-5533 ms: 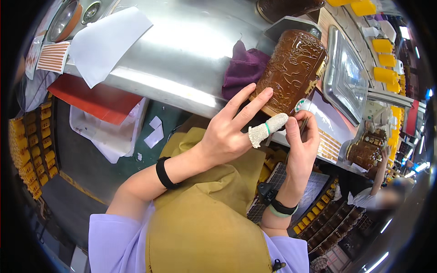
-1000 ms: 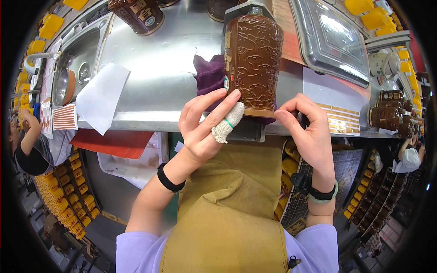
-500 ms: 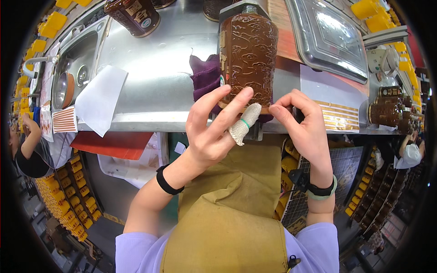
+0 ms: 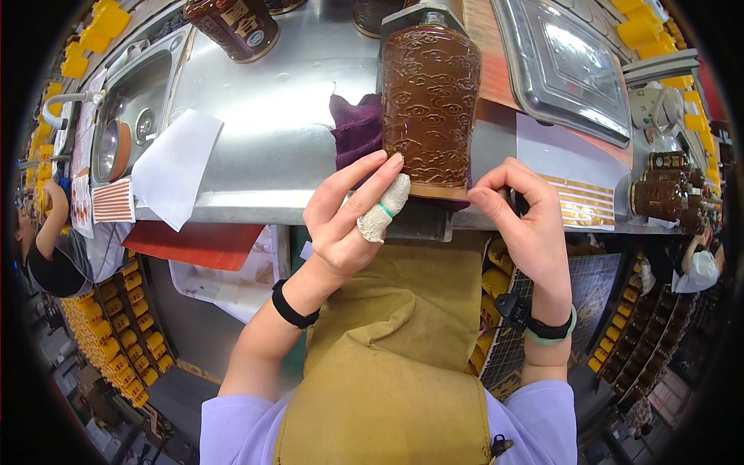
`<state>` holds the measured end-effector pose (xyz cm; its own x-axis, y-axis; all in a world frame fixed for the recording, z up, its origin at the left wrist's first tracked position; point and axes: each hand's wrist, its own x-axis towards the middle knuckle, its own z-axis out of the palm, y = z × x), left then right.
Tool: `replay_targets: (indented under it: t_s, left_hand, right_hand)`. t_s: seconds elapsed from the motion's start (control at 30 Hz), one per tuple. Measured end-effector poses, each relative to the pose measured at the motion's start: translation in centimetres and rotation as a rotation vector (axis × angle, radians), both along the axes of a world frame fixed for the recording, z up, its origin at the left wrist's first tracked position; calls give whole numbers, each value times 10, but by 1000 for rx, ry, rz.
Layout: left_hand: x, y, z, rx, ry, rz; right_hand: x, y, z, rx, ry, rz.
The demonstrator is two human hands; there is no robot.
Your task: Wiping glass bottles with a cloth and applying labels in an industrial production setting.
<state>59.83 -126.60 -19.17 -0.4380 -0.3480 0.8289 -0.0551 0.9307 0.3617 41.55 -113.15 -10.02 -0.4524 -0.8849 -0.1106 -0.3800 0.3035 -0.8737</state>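
A brown glass bottle [image 4: 432, 101] with raised cloud-like relief lies with its neck away from me and its base toward me, on a metal stand [image 4: 434, 225]. Along its base edge runs a thin gold-brown strip [image 4: 438, 191]. My left hand [image 4: 353, 209] is at the base's left corner, fingers stretched against the glass. A knitted cloth cot [image 4: 385, 209] with a green band covers one digit of that hand. At the base's right corner, my right hand [image 4: 523, 209] pinches with thumb and forefinger where the strip ends. A purple cloth [image 4: 358, 128] is partly hidden under the bottle.
Sheets with gold strips [image 4: 577, 200] lie to the right, below a clear plastic lid [image 4: 566, 70]. More brown bottles [image 4: 236, 27] stand at the far left. A sink [image 4: 143, 101], white paper [image 4: 178, 167] and a sheet of brown strips [image 4: 113, 201] are at left.
The bottle has turned on its long axis, so the labels on its left side no longer show. My left hand has drawn back left from the middle of the base. My right hand keeps its pinch.
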Motion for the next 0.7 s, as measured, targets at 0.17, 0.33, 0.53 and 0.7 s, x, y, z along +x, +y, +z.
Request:
replay_targets:
  t_s: [0.17, 0.33, 0.53, 0.7]
  left_hand:
    - [2, 4, 4, -52, -79, 38]
    - [1, 6, 6, -28, -80, 8]
    - [-5, 7, 6, 44, -16, -38]
    - [-6, 9, 5, 33, -53, -39]
  right_hand:
    - [-1, -1, -3, 32, 22, -18]
    - [3, 2, 4, -48, 33, 11]
    - [1, 5, 6, -57, 61, 9]
    - [-2, 3, -5, -44, 67, -13]
